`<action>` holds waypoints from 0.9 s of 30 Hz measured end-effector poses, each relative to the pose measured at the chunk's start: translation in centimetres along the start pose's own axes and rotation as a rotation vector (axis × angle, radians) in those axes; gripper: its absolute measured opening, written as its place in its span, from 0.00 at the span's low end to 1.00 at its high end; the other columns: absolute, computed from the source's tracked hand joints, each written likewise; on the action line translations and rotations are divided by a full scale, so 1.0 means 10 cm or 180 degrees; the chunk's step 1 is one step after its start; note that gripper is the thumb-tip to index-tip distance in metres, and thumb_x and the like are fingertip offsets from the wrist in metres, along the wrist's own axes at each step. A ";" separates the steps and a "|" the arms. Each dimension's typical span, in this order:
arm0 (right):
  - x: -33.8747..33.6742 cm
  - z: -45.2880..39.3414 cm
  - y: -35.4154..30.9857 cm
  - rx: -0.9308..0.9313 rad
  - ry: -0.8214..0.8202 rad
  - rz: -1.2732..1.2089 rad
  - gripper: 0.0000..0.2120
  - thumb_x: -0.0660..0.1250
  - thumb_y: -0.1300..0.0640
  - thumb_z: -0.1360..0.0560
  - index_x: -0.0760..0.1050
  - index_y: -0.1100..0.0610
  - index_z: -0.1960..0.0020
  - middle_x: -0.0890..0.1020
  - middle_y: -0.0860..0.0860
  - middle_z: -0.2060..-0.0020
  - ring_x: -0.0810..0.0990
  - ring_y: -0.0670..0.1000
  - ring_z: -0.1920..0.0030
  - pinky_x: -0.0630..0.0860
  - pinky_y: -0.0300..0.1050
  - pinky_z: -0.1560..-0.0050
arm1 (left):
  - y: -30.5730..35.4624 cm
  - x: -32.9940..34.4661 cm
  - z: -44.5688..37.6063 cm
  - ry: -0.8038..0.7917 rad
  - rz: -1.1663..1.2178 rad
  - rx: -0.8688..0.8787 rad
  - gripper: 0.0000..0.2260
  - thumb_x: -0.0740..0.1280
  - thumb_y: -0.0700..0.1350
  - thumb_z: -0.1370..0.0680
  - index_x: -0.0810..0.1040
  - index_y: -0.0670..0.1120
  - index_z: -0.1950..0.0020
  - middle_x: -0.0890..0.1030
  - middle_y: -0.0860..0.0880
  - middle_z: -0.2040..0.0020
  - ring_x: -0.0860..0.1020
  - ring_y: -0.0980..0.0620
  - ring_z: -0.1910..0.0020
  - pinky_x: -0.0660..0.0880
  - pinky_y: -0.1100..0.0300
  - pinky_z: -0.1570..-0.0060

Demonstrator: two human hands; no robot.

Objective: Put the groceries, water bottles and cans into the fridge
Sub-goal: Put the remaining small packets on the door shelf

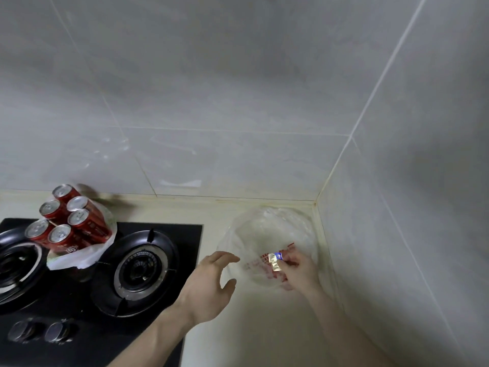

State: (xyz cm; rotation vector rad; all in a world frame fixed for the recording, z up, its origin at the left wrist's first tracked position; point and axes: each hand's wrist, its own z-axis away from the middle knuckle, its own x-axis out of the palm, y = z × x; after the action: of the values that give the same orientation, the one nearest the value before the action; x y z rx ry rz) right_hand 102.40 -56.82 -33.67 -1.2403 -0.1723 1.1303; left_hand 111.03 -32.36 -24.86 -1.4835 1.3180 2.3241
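My right hand point(299, 271) is inside the clear plastic bag point(270, 234) that lies in the corner of the tabletop point(264, 327), and its fingers point(289, 260) pinch a small gold-and-blue packet point(275, 260). The packet looks light, thin and crinkly, so a gentle pinch at one edge should be enough; squeezing harder would only crumple it. The bag is limp and slippery and gives no support, so I judge it best taken by its rim, not its middle.

My left hand point(209, 284) hovers just beside the bag's near edge, fingers spread and loosely bent, holding nothing and, as far as I can tell, not touching the plastic.

The six red cans point(66, 223) stand packed together on a white bag point(87, 252) on the stove point(164, 260), well apart from my hands. They are stiff, smooth and probably heavy as a group; I would lift them one or two at a time around the side wall. The fridge is out of sight.
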 end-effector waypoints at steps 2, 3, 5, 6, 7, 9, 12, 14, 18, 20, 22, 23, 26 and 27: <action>0.00 0.16 -0.25 -0.0059 -0.0371 -0.0600 0.03 0.74 0.63 0.24 0.80 0.63 0.53 0.83 0.53 0.64 0.78 0.43 0.75 0.70 0.35 0.77 | 0.08 0.01 -0.06 0.0049 0.0426 -0.0218 0.19 0.69 0.54 0.23 0.74 0.61 0.32 0.76 0.65 0.37 0.77 0.65 0.43 0.76 0.64 0.44; 0.01 0.24 -0.35 -0.0166 -0.0617 -0.0701 0.04 0.74 0.61 0.23 0.80 0.62 0.53 0.83 0.53 0.65 0.77 0.44 0.73 0.70 0.34 0.73 | 0.13 0.00 -0.10 0.0077 0.0631 -0.0330 0.18 0.69 0.55 0.23 0.74 0.61 0.33 0.78 0.64 0.40 0.78 0.65 0.47 0.77 0.65 0.48; 0.03 0.40 -0.50 -0.0406 -0.1016 -0.0765 0.04 0.75 0.59 0.24 0.80 0.58 0.54 0.84 0.52 0.65 0.79 0.45 0.68 0.71 0.37 0.67 | 0.21 0.00 -0.15 0.0124 0.0937 -0.0485 0.14 0.70 0.56 0.22 0.76 0.61 0.36 0.81 0.63 0.46 0.81 0.63 0.54 0.77 0.67 0.55; 0.05 0.45 -0.54 -0.0476 -0.1101 -0.0794 0.04 0.75 0.59 0.24 0.80 0.56 0.55 0.85 0.51 0.63 0.82 0.46 0.65 0.72 0.39 0.65 | 0.24 -0.01 -0.16 0.0150 0.1058 -0.0526 0.11 0.70 0.55 0.21 0.78 0.59 0.39 0.83 0.61 0.50 0.82 0.61 0.57 0.77 0.66 0.58; 0.07 0.49 -0.57 -0.0521 -0.1154 -0.0787 0.04 0.75 0.59 0.24 0.80 0.55 0.55 0.87 0.51 0.61 0.84 0.47 0.63 0.73 0.40 0.65 | 0.26 -0.02 -0.16 0.0181 0.1150 -0.0548 0.07 0.69 0.53 0.21 0.80 0.58 0.43 0.84 0.60 0.54 0.82 0.58 0.60 0.79 0.62 0.59; 0.09 0.54 -0.59 -0.0636 -0.1233 -0.0675 0.04 0.75 0.58 0.24 0.80 0.53 0.55 0.88 0.51 0.58 0.87 0.48 0.60 0.76 0.39 0.63 | 0.28 -0.02 -0.15 0.0220 0.1269 -0.0545 0.03 0.69 0.48 0.19 0.82 0.55 0.50 0.85 0.55 0.58 0.82 0.54 0.63 0.80 0.54 0.57; 0.06 0.53 -0.60 -0.0673 -0.1268 -0.0647 0.02 0.74 0.55 0.23 0.83 0.52 0.52 0.88 0.51 0.56 0.87 0.47 0.56 0.77 0.39 0.60 | 0.24 -0.04 -0.09 0.0245 0.1315 -0.0653 0.05 0.69 0.46 0.19 0.83 0.54 0.53 0.85 0.52 0.59 0.83 0.53 0.64 0.80 0.53 0.56; -0.01 0.40 -0.53 -0.0575 -0.0972 -0.0451 0.04 0.75 0.53 0.24 0.83 0.50 0.49 0.87 0.49 0.55 0.85 0.43 0.59 0.78 0.38 0.60 | 0.21 -0.08 -0.06 0.0349 0.1359 -0.0810 0.05 0.69 0.47 0.20 0.82 0.54 0.54 0.85 0.53 0.58 0.83 0.54 0.63 0.79 0.55 0.57; -0.20 -0.04 -0.13 -0.0180 -0.0059 0.0581 0.13 0.74 0.51 0.24 0.81 0.49 0.41 0.83 0.44 0.43 0.85 0.48 0.50 0.84 0.47 0.56 | 0.12 -0.17 0.01 0.0448 0.1408 -0.0932 0.05 0.68 0.47 0.19 0.83 0.54 0.53 0.86 0.52 0.58 0.83 0.55 0.62 0.79 0.55 0.55; -0.23 -0.20 0.07 -0.0169 0.0014 0.1458 0.18 0.74 0.53 0.24 0.79 0.50 0.35 0.80 0.47 0.36 0.81 0.49 0.41 0.79 0.43 0.43 | 0.08 -0.22 0.06 0.0432 0.1438 -0.0924 0.05 0.68 0.47 0.19 0.83 0.53 0.52 0.86 0.52 0.57 0.83 0.55 0.61 0.80 0.53 0.53; -0.22 -0.27 0.16 -0.0136 -0.0006 0.2049 0.20 0.72 0.56 0.24 0.77 0.50 0.32 0.79 0.49 0.36 0.80 0.50 0.40 0.76 0.40 0.45 | 0.06 -0.26 0.10 0.0440 0.1463 -0.0930 0.04 0.68 0.48 0.19 0.83 0.52 0.52 0.86 0.52 0.58 0.83 0.54 0.61 0.80 0.53 0.52; -0.21 -0.30 0.20 -0.0144 -0.0022 0.2264 0.20 0.72 0.57 0.24 0.76 0.50 0.32 0.78 0.49 0.37 0.79 0.51 0.40 0.76 0.40 0.46 | 0.05 -0.27 0.11 0.0446 0.1458 -0.0947 0.04 0.68 0.47 0.19 0.83 0.52 0.52 0.86 0.52 0.58 0.83 0.54 0.62 0.80 0.53 0.53; -0.16 -0.36 0.25 -0.0143 -0.0021 0.2659 0.21 0.72 0.56 0.23 0.75 0.50 0.31 0.76 0.48 0.35 0.77 0.50 0.38 0.76 0.40 0.46 | 0.05 -0.29 0.15 0.0441 0.1481 -0.0979 0.04 0.69 0.47 0.19 0.83 0.52 0.51 0.86 0.52 0.58 0.82 0.55 0.62 0.79 0.54 0.53; -0.13 -0.38 0.26 -0.0132 -0.0016 0.2732 0.21 0.72 0.55 0.23 0.74 0.50 0.31 0.76 0.48 0.35 0.77 0.50 0.39 0.76 0.40 0.47 | 0.05 -0.30 0.16 0.0439 0.1489 -0.0982 0.04 0.69 0.47 0.19 0.83 0.52 0.51 0.86 0.52 0.58 0.82 0.55 0.62 0.79 0.54 0.53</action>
State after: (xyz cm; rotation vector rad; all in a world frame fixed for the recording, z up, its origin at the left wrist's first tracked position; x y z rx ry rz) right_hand 102.73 -60.56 -36.62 -1.3839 0.3756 1.8632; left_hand 111.19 -30.53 -21.98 -1.5792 1.5368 2.8731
